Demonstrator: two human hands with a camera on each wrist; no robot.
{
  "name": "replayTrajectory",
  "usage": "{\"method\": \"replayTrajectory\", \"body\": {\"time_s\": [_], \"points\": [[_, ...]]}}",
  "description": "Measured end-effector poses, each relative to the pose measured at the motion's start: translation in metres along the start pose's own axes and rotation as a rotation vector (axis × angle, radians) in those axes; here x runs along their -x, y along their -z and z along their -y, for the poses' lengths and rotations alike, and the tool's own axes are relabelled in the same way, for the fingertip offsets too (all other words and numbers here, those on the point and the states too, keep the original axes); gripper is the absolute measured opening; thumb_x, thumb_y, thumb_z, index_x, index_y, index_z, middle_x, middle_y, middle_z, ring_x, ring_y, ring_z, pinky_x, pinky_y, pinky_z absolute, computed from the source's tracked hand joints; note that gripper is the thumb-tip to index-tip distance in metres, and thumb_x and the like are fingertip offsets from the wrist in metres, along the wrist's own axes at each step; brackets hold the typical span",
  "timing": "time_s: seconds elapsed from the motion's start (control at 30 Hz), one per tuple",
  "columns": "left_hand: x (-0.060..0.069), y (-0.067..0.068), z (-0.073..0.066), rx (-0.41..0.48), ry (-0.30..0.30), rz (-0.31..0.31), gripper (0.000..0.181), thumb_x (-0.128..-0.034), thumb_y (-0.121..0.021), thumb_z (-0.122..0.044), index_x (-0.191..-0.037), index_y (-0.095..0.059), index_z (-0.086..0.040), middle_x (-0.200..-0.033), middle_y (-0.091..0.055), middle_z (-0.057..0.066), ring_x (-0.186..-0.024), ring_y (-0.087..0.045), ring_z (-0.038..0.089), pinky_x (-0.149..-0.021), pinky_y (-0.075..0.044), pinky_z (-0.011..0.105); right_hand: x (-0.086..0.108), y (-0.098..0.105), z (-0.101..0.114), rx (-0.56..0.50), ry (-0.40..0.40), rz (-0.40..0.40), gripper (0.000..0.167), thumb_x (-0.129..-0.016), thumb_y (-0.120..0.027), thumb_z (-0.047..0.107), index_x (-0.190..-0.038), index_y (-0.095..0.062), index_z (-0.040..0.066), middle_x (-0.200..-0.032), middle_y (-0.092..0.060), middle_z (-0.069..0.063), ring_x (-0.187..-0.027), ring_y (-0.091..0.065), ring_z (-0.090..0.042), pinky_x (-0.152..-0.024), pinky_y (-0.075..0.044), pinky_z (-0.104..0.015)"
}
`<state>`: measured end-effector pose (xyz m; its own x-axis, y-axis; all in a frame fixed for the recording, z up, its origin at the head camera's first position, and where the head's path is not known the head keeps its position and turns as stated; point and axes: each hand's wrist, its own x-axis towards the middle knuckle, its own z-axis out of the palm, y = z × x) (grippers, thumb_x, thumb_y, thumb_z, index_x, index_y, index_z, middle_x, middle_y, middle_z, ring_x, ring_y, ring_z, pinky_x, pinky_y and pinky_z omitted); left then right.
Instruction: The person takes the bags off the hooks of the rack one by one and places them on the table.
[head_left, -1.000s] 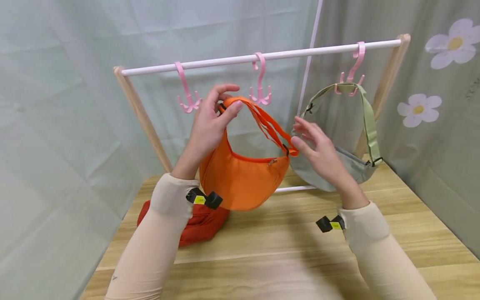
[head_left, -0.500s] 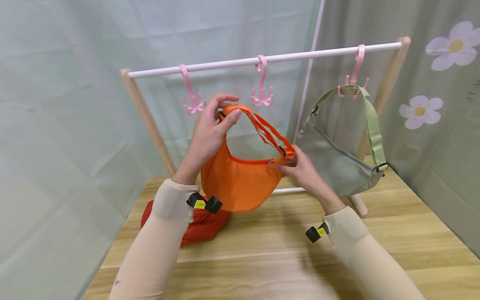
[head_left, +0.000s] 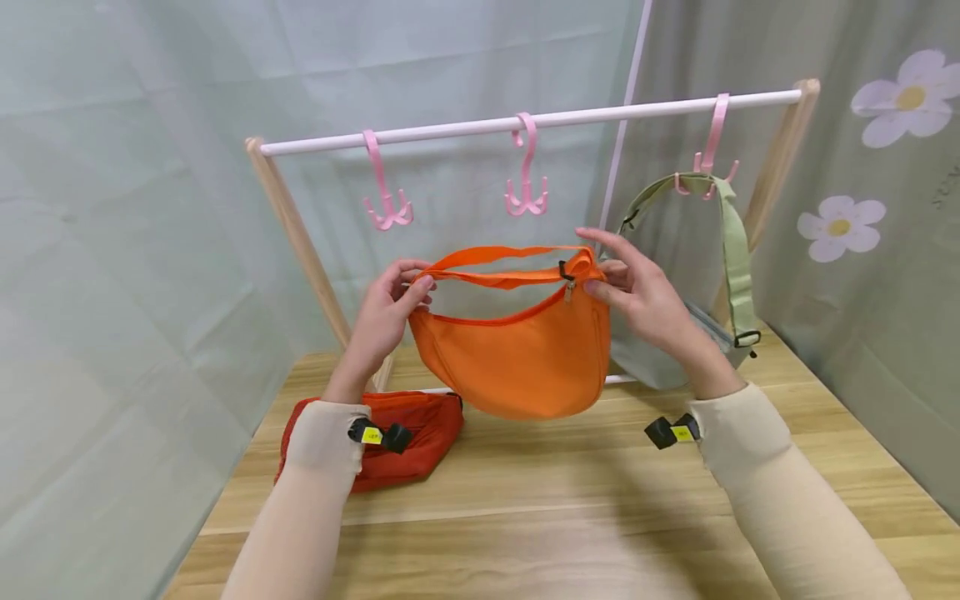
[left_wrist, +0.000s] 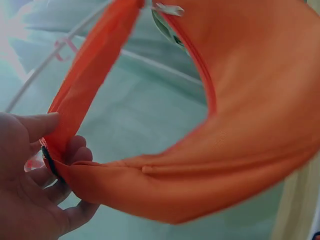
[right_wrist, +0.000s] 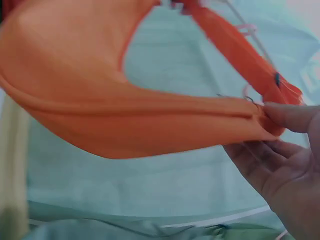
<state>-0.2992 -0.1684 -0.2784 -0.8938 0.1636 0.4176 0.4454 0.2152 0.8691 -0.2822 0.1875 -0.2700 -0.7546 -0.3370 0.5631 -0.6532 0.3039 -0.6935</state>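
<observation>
An orange shoulder bag (head_left: 517, 358) is held up in front of the rack, its curved body hanging below both hands. My left hand (head_left: 381, 321) pinches the strap (left_wrist: 85, 95) at the bag's left end, beside a black buckle (left_wrist: 48, 161). At the other end, near the zipper pull (head_left: 568, 292), my right hand (head_left: 652, 308) grips the corner between thumb and fingers. In the right wrist view, the thumb lies on the strap end and the fingers pass behind the bag's corner (right_wrist: 260, 122).
A white-barred wooden rack (head_left: 457, 127) carries pink hooks, a left one (head_left: 387, 200) and a middle one (head_left: 527, 187). A grey-green bag (head_left: 738, 250) hangs from the right hook (head_left: 714, 142). On the wooden table (head_left: 510, 517) lies a red bag (head_left: 412, 442).
My left hand has moved down with its end of the orange bag, and the right hand has taken hold of the other end and raised it. The bag now hangs roughly level.
</observation>
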Motion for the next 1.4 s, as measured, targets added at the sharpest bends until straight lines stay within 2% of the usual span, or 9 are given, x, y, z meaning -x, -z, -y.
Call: {"method": "replayTrajectory", "body": {"time_s": [0.17, 0.33, 0.5, 0.67, 0.73, 0.93, 1.1, 1.27, 1.4], "points": [[0.004, -0.006, 0.026, -0.024, 0.029, 0.037, 0.034, -0.1089, -0.058, -0.021, -0.137, -0.058, -0.001, -0.120, -0.063, 0.023, -0.096, -0.064, 0.016, -0.087, -0.054, 0.026, -0.012, 0.010, 0.017, 0.021, 0.009, 0.079, 0.050, -0.102, -0.063, 0.001, -0.149, -0.056, 0.016, -0.116, -0.072, -0.016, -0.101, -0.069, -0.020, -0.083, -0.054, -0.023], [0.014, -0.020, 0.054, -0.029, 0.084, 0.092, 0.036, -0.1096, -0.056, -0.025, -0.140, -0.058, -0.005, -0.119, -0.064, 0.018, -0.100, -0.063, 0.019, -0.082, -0.053, 0.027, -0.023, 0.011, 0.027, 0.002, -0.054, 0.082, 0.045, -0.101, -0.064, 0.001, -0.144, -0.062, 0.015, -0.109, -0.075, -0.016, -0.091, -0.069, -0.017, -0.078, -0.055, -0.025], [0.027, -0.038, 0.076, 0.039, 0.172, 0.157, 0.046, -0.1096, -0.056, -0.031, -0.152, -0.049, -0.015, -0.126, -0.059, 0.020, -0.106, -0.062, 0.026, -0.084, -0.054, 0.030, -0.026, 0.008, 0.034, -0.023, -0.101, 0.075, 0.044, -0.102, -0.063, 0.000, -0.144, -0.061, 0.014, -0.108, -0.076, -0.018, -0.088, -0.071, -0.019, -0.078, -0.057, -0.027], [0.037, -0.053, 0.088, 0.151, 0.226, 0.204, 0.055, -0.1094, -0.056, -0.031, -0.160, -0.036, -0.022, -0.140, -0.049, 0.018, -0.117, -0.060, 0.030, -0.095, -0.055, 0.040, -0.022, 0.009, 0.038, -0.046, -0.140, 0.050, 0.043, -0.102, -0.063, 0.000, -0.143, -0.062, 0.014, -0.108, -0.076, -0.020, -0.087, -0.073, -0.020, -0.078, -0.059, -0.027], [0.041, -0.057, 0.092, 0.202, 0.245, 0.215, 0.057, -0.1090, -0.058, -0.026, -0.160, -0.033, -0.026, -0.142, -0.046, 0.018, -0.117, -0.059, 0.030, -0.092, -0.055, 0.043, -0.020, 0.010, 0.037, -0.042, -0.159, 0.026, 0.042, -0.102, -0.062, -0.001, -0.142, -0.062, 0.014, -0.108, -0.075, -0.020, -0.087, -0.073, -0.020, -0.077, -0.059, -0.027], [0.051, -0.059, 0.099, 0.319, 0.291, 0.244, 0.066, -0.1067, -0.058, -0.006, -0.161, -0.028, -0.029, -0.131, -0.049, 0.019, -0.100, -0.067, 0.024, -0.084, -0.058, 0.045, -0.006, 0.012, 0.026, -0.062, -0.208, -0.040, 0.040, -0.102, -0.064, 0.004, -0.142, -0.061, 0.012, -0.109, -0.075, -0.020, -0.085, -0.072, -0.016, -0.073, -0.059, -0.027], [0.052, -0.051, 0.092, 0.346, 0.262, 0.163, 0.064, -0.1070, -0.057, -0.005, -0.161, -0.028, -0.024, -0.126, -0.054, 0.018, -0.096, -0.069, 0.020, -0.078, -0.060, 0.039, 0.007, 0.013, 0.012, -0.120, -0.227, -0.072, 0.041, -0.104, -0.065, 0.009, -0.143, -0.053, 0.007, -0.108, -0.075, -0.013, -0.087, -0.073, -0.014, -0.074, -0.060, -0.027], [0.051, -0.043, 0.080, 0.350, 0.232, 0.065, 0.061, -0.1067, -0.059, -0.009, -0.159, -0.032, -0.026, -0.124, -0.059, 0.019, -0.091, -0.070, 0.019, -0.075, -0.061, 0.036, 0.023, 0.014, -0.003, -0.236, -0.252, -0.115, 0.030, -0.106, -0.061, 0.010, -0.128, -0.041, 0.009, -0.100, -0.075, 0.002, -0.087, -0.072, -0.011, -0.078, -0.058, -0.025], [0.051, -0.041, 0.070, 0.332, 0.204, -0.003, 0.058, -0.1066, -0.060, -0.010, -0.157, -0.036, -0.027, -0.120, -0.063, 0.017, -0.090, -0.069, 0.018, -0.077, -0.059, 0.032, 0.037, 0.011, -0.014, -0.302, -0.230, -0.122, 0.023, -0.106, -0.055, 0.004, -0.120, -0.038, 0.009, -0.101, -0.072, -0.001, -0.087, -0.070, -0.011, -0.078, -0.059, -0.025]]}}
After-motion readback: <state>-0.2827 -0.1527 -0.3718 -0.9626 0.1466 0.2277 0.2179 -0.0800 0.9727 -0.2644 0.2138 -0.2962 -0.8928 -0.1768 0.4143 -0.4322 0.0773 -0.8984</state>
